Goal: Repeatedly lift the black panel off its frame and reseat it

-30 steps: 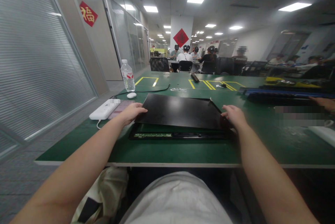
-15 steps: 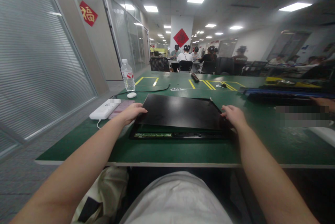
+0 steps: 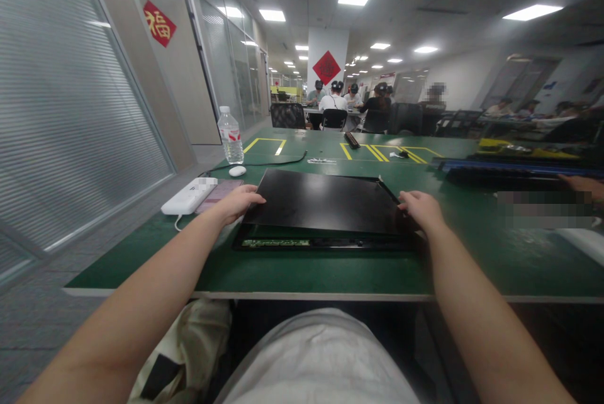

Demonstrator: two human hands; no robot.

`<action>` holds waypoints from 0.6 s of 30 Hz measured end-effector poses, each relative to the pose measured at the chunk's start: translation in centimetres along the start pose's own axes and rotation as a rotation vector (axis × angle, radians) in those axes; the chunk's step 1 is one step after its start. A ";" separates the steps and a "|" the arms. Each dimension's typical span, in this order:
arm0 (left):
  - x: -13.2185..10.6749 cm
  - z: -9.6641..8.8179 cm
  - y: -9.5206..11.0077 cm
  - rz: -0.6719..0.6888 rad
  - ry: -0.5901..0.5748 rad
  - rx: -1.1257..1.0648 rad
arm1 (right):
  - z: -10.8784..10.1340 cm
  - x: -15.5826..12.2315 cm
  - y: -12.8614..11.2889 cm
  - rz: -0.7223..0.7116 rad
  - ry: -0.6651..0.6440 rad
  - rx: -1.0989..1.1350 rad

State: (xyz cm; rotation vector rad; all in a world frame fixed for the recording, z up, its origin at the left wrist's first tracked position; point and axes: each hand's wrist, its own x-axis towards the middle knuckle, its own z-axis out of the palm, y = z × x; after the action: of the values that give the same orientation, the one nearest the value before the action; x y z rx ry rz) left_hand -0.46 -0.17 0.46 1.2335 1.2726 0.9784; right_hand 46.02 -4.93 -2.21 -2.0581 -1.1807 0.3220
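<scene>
A glossy black display panel (image 3: pixel 325 199) lies at a slight tilt over a shallow black frame (image 3: pixel 377 245). Along the frame's near side, a green circuit board strip (image 3: pixel 276 243) shows past the panel's lower edge. My left hand (image 3: pixel 241 202) grips the left edge, thumb on top of the panel and its other fingers mostly hidden. At the right edge, my right hand (image 3: pixel 419 209) pinches the panel's side with thumb and curled fingers. What lies beneath the panel is hidden.
On the green table (image 3: pixel 306 275), a water bottle (image 3: pixel 230 136), a white power bank (image 3: pixel 189 196) and a small white case (image 3: pixel 237 171) stand to the left. A black cable (image 3: pixel 278 163) runs behind the panel. Another person's hand (image 3: pixel 582 187) is at far right, near long dark parts (image 3: pixel 519 172).
</scene>
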 end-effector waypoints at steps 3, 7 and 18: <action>0.1 -0.1 -0.1 0.003 0.016 0.003 | 0.0 -0.2 -0.2 -0.022 0.013 -0.045; 0.0 -0.2 -0.2 0.007 0.001 -0.004 | 0.1 -0.3 -0.3 -0.071 0.054 -0.133; 0.2 -0.1 -0.4 0.021 -0.031 -0.027 | 0.5 0.3 0.3 -0.077 0.079 -0.196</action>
State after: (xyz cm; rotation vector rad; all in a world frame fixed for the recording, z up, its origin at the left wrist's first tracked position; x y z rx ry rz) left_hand -0.53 0.03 0.08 1.2387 1.2212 0.9851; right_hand 46.10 -4.56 -2.66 -2.1640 -1.2821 0.0905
